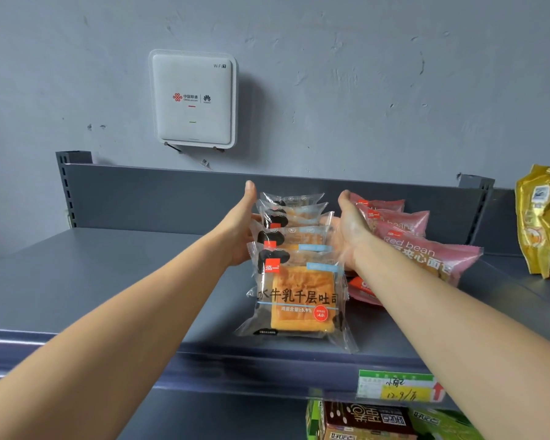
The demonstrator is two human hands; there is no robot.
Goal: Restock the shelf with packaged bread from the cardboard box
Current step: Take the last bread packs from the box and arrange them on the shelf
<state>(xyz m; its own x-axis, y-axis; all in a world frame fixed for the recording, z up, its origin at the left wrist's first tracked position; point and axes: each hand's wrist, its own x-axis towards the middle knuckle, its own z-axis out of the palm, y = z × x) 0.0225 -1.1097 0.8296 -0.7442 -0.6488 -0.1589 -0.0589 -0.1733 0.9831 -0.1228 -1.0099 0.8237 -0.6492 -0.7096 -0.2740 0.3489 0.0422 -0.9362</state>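
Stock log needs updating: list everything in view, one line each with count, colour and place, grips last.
toast packs: at least five, clear wrap over orange bread, in a front-to-back row mid-shelf
red bean bread packs: at least four, pink, right beside the toast row
yellow packs: several, count unclear, far right
shelf: one, dark grey, against the grey wall
price tag: one, green and yellow, shelf front edge
Wi-Fi box: one, white, on that wall
cartons: brown and green, below the shelf, count unclear
left grip: one, bare, against the row's left side
right grip: one, bare, against the row's right side
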